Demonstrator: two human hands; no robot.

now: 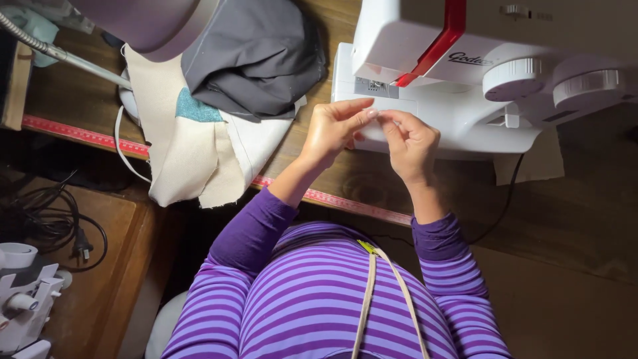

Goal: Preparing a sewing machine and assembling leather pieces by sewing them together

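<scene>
Thread, too fine to make out clearly, seems to be what the fingertips (pixel 373 114) pinch where the two hands meet, just in front of the white sewing machine (pixel 458 106). The left hand (pixel 332 129) presses thumb and forefinger together; the right hand (pixel 411 143) does likewise, its other fingers curled. Such a strand would be light, limp and slippery, best gripped close to its end. Left of the machine lie soft cream cloth (pixel 193 159) and a folded grey fabric (pixel 256 56). A red measuring tape (pixel 86 135) runs along the wooden table (pixel 585 199) edge.
</scene>
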